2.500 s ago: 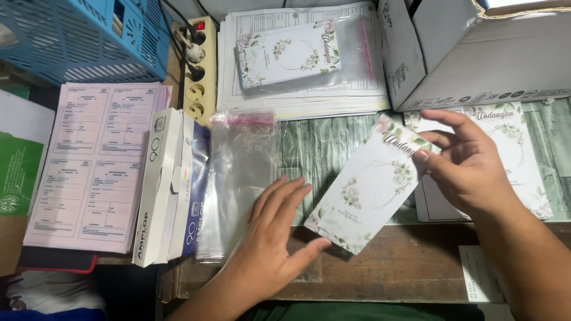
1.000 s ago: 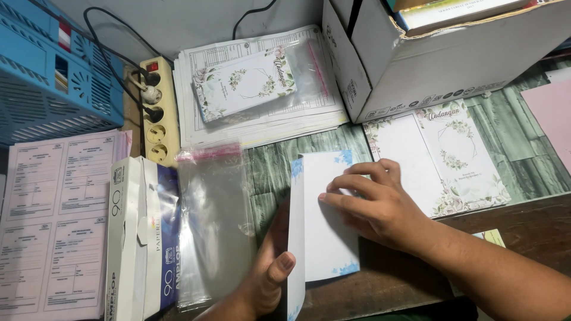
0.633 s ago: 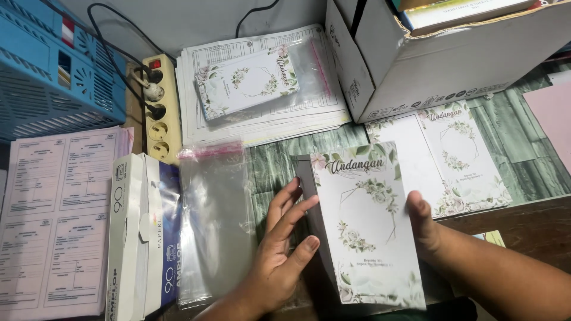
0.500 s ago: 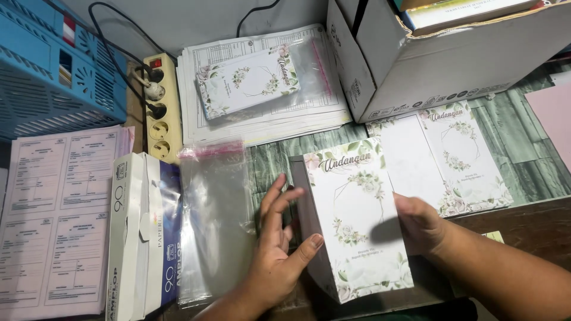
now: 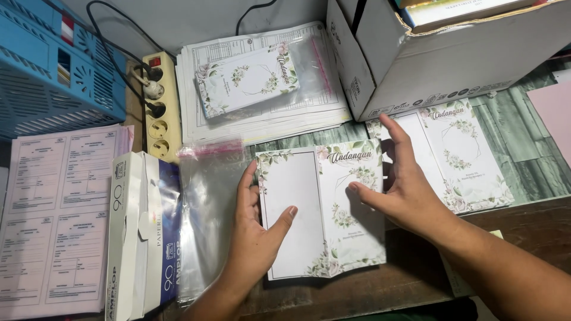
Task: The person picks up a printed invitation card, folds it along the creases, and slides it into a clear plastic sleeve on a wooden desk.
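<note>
A white invitation card with floral edges (image 5: pixel 321 214) lies unfolded and flat on the table in front of me. My left hand (image 5: pixel 254 232) rests on its blank left panel, thumb pressing the middle. My right hand (image 5: pixel 399 189) hovers over the printed right panel, fingers spread, thumb touching the card. A stack of clear plastic sleeves (image 5: pixel 205 208) with a pink strip lies just left of the card. Another open card (image 5: pixel 455 154) lies to the right.
A cardboard box (image 5: pixel 428 53) stands at the back right. A sleeved card (image 5: pixel 247 78) lies on a pile of printed sheets behind. A power strip (image 5: pixel 159 107), a blue basket (image 5: pixel 50 65), envelope boxes (image 5: pixel 143 232) and pink forms (image 5: pixel 50 208) fill the left side.
The card was held folded and upright by both hands; now it lies opened flat on the table, my left hand on its left panel and my right hand lifted over the right panel.
</note>
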